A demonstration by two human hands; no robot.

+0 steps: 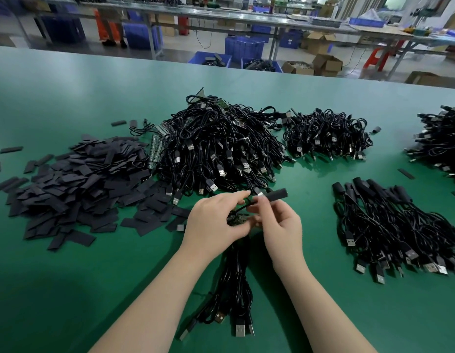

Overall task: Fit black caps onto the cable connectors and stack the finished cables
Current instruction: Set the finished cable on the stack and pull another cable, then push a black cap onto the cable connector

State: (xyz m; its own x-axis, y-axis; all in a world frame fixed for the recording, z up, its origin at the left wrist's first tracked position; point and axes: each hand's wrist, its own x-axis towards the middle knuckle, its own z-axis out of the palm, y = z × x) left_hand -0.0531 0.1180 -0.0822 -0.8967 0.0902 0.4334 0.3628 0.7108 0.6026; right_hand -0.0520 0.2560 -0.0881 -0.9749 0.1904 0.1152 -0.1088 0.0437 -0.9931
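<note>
Loose cables [234, 296] trailed down at bottom centre from the left hand [216, 222], whose fingers were curled round the bundle, while the right hand [280, 225] pinched a black cap [277, 195] just above, at frame centre. Cap looked partly on a connector, so best to keep it in line and push straight until seated. Spare caps [76, 184] lay mid-left, the finished stack [389, 225] on the right.

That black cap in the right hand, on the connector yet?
Partly on: the cap sits over the cable end, pinched by the right hand.
</note>
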